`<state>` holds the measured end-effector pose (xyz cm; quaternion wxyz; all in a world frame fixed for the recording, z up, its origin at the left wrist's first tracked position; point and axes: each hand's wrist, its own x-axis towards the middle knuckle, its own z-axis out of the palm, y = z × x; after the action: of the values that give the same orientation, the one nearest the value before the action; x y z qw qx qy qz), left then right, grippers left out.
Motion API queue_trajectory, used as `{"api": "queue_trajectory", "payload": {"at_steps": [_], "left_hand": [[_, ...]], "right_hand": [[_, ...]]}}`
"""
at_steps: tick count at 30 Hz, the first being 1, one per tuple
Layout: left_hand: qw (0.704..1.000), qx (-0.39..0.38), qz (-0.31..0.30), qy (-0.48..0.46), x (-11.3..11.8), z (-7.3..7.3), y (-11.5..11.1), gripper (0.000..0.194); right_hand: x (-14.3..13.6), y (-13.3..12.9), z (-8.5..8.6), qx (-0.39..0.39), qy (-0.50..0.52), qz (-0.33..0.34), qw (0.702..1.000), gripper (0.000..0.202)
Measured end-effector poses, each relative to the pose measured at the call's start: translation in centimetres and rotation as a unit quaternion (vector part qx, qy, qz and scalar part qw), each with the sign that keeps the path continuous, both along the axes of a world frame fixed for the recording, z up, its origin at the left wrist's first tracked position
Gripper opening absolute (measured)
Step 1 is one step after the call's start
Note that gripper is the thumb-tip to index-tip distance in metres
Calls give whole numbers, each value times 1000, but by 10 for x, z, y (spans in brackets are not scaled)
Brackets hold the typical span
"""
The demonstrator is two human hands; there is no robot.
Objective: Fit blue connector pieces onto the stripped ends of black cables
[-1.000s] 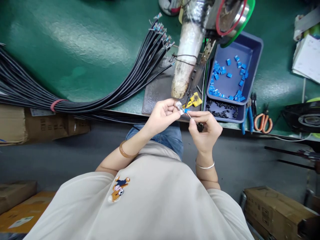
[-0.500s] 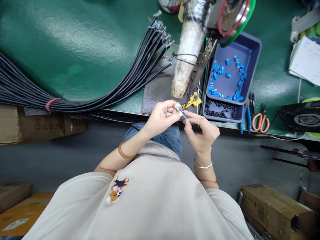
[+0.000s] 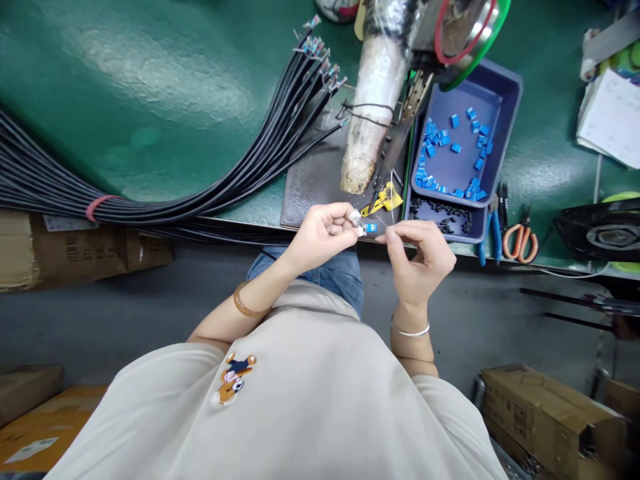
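Observation:
In the head view my left hand [image 3: 327, 230] is closed, its thumb and forefinger pinching a small blue connector [image 3: 371, 228]. Pale wrapping or a light grey piece covers its fingertips; I cannot tell which. To the right, my right hand [image 3: 417, 250] pinches a thin silvery wire [image 3: 392, 200], which looks like solder and loops upward from the fingers. A short gap separates the right fingertips from the connector. Just beyond both hands lies a yellow tool-like piece [image 3: 390, 199] on a dark mat [image 3: 313, 193].
A wrapped white duct [image 3: 373, 100] hangs over the mat. Black cables [image 3: 240, 177] with stripped ends lie left. Stacked bins [image 3: 510, 113] hold blue connectors and small black pieces. Blue-handled pliers [image 3: 496, 233] and orange-handled cutters [image 3: 521, 243] lie right of them.
My right hand has drawn back to the right, away from the connector, and the wire it holds now bends. More of the blue connector shows; my left hand has hardly moved.

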<state>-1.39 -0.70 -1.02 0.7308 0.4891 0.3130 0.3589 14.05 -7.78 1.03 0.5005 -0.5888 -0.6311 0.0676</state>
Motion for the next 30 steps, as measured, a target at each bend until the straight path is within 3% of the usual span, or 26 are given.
{"api": "queue_trajectory", "payload": {"at_steps": [2, 10, 16, 19, 24, 30], "left_hand": [[1000, -4, -24, 7, -2, 2, 0, 14], [997, 14, -70, 20, -7, 1, 1, 9], [996, 32, -81, 34, -6, 1, -1, 14], [997, 26, -60, 29, -4, 3, -2, 14], [999, 19, -29, 11, -3, 5, -2, 11], [1000, 21, -19, 3, -2, 2, 0, 10]], "right_hand": [[4, 1, 4, -21, -29, 2, 999, 17], [12, 2, 13, -103, -86, 127, 983, 17], [7, 2, 12, -140, -99, 144, 975, 6], [3, 2, 7, -135, -95, 107, 980, 6], [-3, -1, 1, -62, 28, -46, 997, 4], [-12, -1, -2, -87, 27, 3, 996, 3]]}}
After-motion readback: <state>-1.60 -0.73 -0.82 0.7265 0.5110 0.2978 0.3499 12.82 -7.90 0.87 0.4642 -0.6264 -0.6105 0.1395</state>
